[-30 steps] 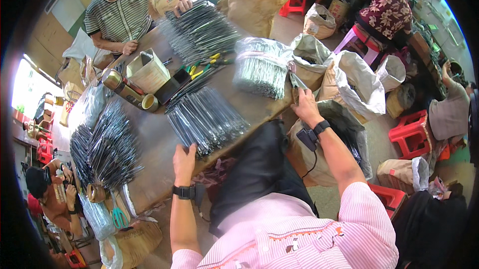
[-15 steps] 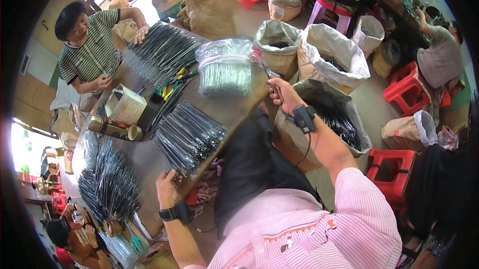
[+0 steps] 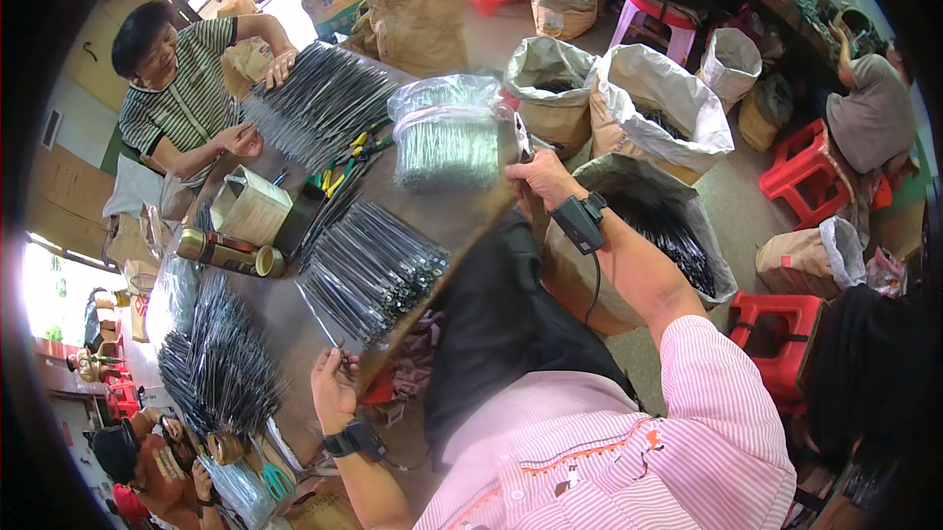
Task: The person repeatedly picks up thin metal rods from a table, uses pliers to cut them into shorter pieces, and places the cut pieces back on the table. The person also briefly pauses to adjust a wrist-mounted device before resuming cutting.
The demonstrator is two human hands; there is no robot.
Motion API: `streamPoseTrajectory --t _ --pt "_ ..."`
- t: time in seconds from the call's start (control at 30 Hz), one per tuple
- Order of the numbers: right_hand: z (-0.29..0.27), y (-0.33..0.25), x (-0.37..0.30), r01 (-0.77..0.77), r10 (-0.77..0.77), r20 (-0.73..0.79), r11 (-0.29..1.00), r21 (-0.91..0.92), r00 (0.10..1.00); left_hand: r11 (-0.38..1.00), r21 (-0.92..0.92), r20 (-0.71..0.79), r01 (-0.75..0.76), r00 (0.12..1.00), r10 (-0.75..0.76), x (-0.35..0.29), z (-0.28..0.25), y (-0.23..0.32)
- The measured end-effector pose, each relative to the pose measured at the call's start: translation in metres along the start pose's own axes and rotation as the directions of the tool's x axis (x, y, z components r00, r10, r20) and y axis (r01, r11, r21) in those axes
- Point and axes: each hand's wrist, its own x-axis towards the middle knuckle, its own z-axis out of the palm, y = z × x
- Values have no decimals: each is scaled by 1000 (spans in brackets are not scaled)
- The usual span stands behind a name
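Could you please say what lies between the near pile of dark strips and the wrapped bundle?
In the head view, only bare tabletop lies between the dark strips and the wrapped bundle.

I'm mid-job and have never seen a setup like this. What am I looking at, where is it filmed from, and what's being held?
There is no robot here, only a person's bare hands. The camera sits on that person's head, looking down; its wide lens bends straight edges. On the table lie a row of dark strips, a plastic-wrapped bundle, a flask and a box. The left hand appears to pinch one thin strip. The right hand grips a tool, too small to identify. The person in the striped top is a co-worker.
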Motion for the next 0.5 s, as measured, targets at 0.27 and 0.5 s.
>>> streamPoseTrajectory --t 0.27,0.5 --pt "23 -3 8 6 -20 -81 985 -171 997 998 -11 11 -67 998 67 -31 13 -5" --pt "17 6 14 34 -36 -21 994 -103 999 992 -72 -44 -99 994 96 -42 14 -12"
